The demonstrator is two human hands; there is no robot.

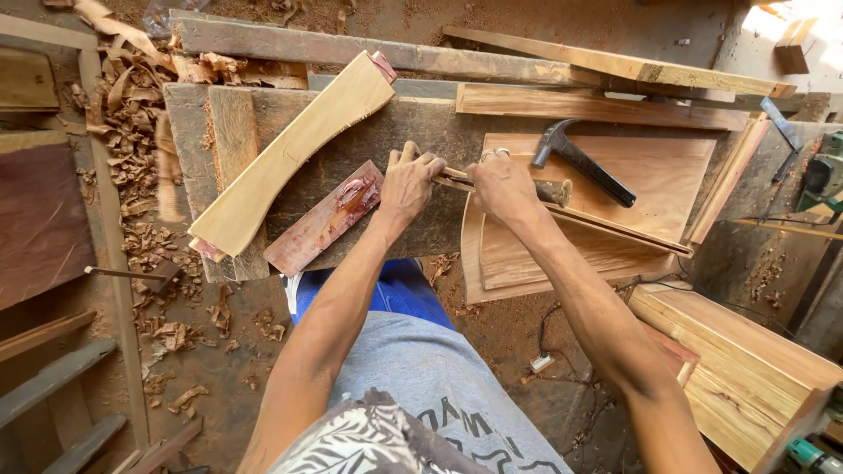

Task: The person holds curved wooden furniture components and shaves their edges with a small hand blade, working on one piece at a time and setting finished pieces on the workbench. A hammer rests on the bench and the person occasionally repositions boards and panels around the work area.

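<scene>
Left hand, right hand: both ours, clenched on thin wood strip, frame centre. Hammer just right; curved plank upper left.

Both arms outstretched, left hand and right hand clenched, side by side.

I look down on a dirt floor dusted with reddish sawdust, with curled wood shavings heaped at the far left beside a rough, dark plank workbench. Grey slats lie at the near left, and a pale wooden box sits at the near right. Bright sunlight falls in at the far right corner.
</scene>
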